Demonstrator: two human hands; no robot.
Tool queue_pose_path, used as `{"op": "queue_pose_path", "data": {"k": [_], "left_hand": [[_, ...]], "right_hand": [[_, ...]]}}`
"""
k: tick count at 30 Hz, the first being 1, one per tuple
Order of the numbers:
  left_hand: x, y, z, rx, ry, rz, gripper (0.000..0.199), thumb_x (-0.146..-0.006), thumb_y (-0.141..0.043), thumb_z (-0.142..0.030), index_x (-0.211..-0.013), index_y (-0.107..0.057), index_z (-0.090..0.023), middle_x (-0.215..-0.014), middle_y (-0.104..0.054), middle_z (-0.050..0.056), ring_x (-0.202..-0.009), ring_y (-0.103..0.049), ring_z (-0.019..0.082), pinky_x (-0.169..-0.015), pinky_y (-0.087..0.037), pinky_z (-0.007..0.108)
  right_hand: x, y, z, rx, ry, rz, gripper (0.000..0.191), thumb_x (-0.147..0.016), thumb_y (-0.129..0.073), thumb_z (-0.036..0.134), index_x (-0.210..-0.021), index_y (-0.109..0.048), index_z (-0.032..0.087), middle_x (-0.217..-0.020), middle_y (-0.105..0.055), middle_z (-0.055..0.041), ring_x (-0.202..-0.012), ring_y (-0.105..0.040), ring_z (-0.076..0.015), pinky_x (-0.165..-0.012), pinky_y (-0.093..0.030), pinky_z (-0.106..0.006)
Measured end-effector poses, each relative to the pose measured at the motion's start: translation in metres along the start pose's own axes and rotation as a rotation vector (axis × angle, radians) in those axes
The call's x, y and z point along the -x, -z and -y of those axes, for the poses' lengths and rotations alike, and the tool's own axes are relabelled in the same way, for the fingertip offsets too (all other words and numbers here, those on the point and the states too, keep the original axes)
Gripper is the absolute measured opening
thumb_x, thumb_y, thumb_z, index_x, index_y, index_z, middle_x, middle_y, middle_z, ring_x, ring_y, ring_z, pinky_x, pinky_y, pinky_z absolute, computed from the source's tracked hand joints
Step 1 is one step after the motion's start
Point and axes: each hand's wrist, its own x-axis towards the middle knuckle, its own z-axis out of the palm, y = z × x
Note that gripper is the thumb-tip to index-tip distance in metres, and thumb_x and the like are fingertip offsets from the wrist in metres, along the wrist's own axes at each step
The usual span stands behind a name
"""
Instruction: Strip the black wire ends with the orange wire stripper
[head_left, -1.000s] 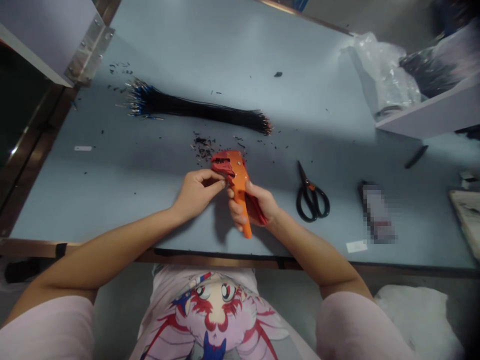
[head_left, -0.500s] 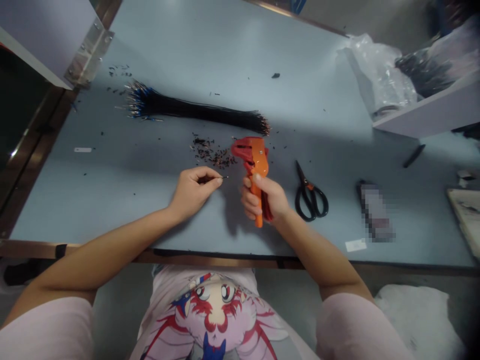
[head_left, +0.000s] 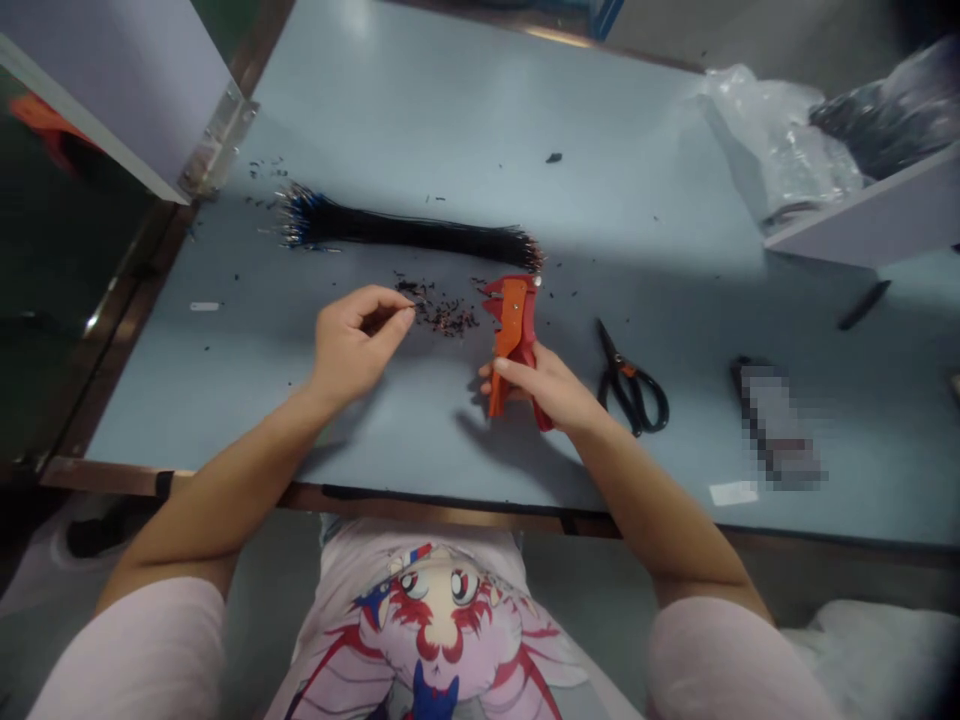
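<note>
The fingers (head_left: 394, 317) of the left hand (head_left: 351, 345) are pinched together, thumb against forefinger; whether a thin wire lies between them is too small to tell. The right hand (head_left: 544, 385) has its fingers curled around the red handles of an orange wire stripper (head_left: 512, 325), which stands tilted, its head just above them. Just beyond the left fingers, black wire scraps (head_left: 442, 317) litter the bench (head_left: 600, 200). Farther ahead of both hands lies a long bundle of black wires (head_left: 405, 232). Right of the right fingers sit black-handled scissors (head_left: 631, 390), and well beyond them a crumpled plastic bag (head_left: 780, 140).
</note>
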Motion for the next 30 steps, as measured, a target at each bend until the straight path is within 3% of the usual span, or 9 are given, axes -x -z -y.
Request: {"op": "queue_pose_path", "data": {"k": [6,8,10,12,16,20,23,27,30], "left_hand": [[-0.005,0.073,0.002,-0.433,-0.033,-0.061,0.009,-0.078,-0.056,-0.026,-0.079,-0.063,-0.021,-0.07,-0.061,-0.002,-0.064,-0.054,0.011,-0.063,-0.04,0.025],[0.013,0.102,0.012,-0.567,0.085,0.073,0.009,-0.076,-0.056,-0.027,-0.077,-0.061,-0.02,-0.068,-0.061,-0.001,-0.062,-0.053,0.012,-0.062,-0.039,0.026],[0.036,0.124,0.026,-0.493,0.295,0.37,0.01,-0.074,-0.053,-0.029,-0.073,-0.057,-0.019,-0.065,-0.061,-0.001,-0.057,-0.052,0.012,-0.057,-0.039,0.025],[0.055,0.134,0.04,-0.455,0.366,0.511,0.015,-0.074,-0.05,-0.031,-0.069,-0.055,-0.018,-0.06,-0.061,-0.001,-0.053,-0.052,0.013,-0.053,-0.039,0.024],[0.055,0.115,0.062,-0.425,0.348,0.546,0.016,-0.074,-0.048,-0.032,-0.068,-0.053,-0.018,-0.058,-0.055,-0.001,-0.056,-0.05,0.013,-0.055,-0.038,0.024],[0.003,0.062,0.066,-0.376,0.248,0.526,0.009,-0.069,-0.053,-0.026,-0.068,-0.057,-0.018,-0.066,-0.058,0.0,-0.064,-0.051,0.014,-0.062,-0.039,0.026],[-0.035,0.022,0.052,-0.281,0.167,0.527,0.008,-0.069,-0.053,-0.025,-0.07,-0.057,-0.018,-0.07,-0.061,0.001,-0.068,-0.054,0.015,-0.065,-0.04,0.026],[-0.057,0.0,0.026,-0.168,0.052,0.492,0.012,-0.073,-0.051,-0.027,-0.075,-0.058,-0.017,-0.069,-0.06,0.0,-0.065,-0.054,0.014,-0.065,-0.042,0.026],[-0.058,0.009,0.022,-0.141,-0.09,0.291,0.013,-0.074,-0.053,-0.027,-0.079,-0.06,-0.018,-0.072,-0.062,0.0,-0.067,-0.055,0.013,-0.065,-0.042,0.025]], "right_hand": [[0.005,-0.004,-0.001,0.068,0.139,-0.038,0.028,-0.077,-0.067,0.034,-0.096,-0.052,0.019,-0.091,-0.064,-0.0074,-0.076,-0.068,-0.0237,-0.06,-0.058,-0.037],[0.005,-0.006,-0.002,-0.001,0.137,-0.023,0.027,-0.077,-0.067,0.034,-0.094,-0.052,0.019,-0.089,-0.065,-0.008,-0.075,-0.068,-0.0245,-0.058,-0.058,-0.038],[0.003,-0.006,-0.002,-0.092,0.112,-0.007,0.025,-0.076,-0.066,0.031,-0.092,-0.053,0.019,-0.086,-0.065,-0.0079,-0.072,-0.068,-0.0243,-0.057,-0.058,-0.038],[0.001,-0.007,-0.002,-0.178,0.08,0.011,0.022,-0.075,-0.065,0.028,-0.09,-0.052,0.019,-0.083,-0.066,-0.0073,-0.068,-0.067,-0.024,-0.056,-0.058,-0.039],[-0.003,-0.006,-0.003,-0.278,0.06,0.018,0.018,-0.074,-0.063,0.023,-0.086,-0.051,0.019,-0.078,-0.067,-0.007,-0.065,-0.067,-0.0247,-0.054,-0.057,-0.04],[-0.005,-0.002,-0.002,-0.367,0.09,0.046,0.014,-0.074,-0.061,0.021,-0.085,-0.053,0.018,-0.077,-0.068,-0.007,-0.062,-0.068,-0.0234,-0.054,-0.057,-0.039],[-0.007,0.008,0.003,-0.467,0.166,0.045,0.014,-0.074,-0.058,0.022,-0.087,-0.057,0.016,-0.076,-0.069,-0.0068,-0.065,-0.069,-0.0241,-0.056,-0.057,-0.039],[-0.016,0.035,0.01,-0.558,0.381,-0.154,0.012,-0.07,-0.059,0.023,-0.08,-0.055,0.018,-0.074,-0.069,-0.0048,-0.07,-0.069,-0.0247,-0.059,-0.058,-0.04],[-0.027,0.059,0.011,-0.619,0.511,-0.383,0.008,-0.069,-0.057,0.022,-0.074,-0.051,0.019,-0.071,-0.067,-0.0037,-0.07,-0.069,-0.0227,-0.062,-0.058,-0.037]]}}
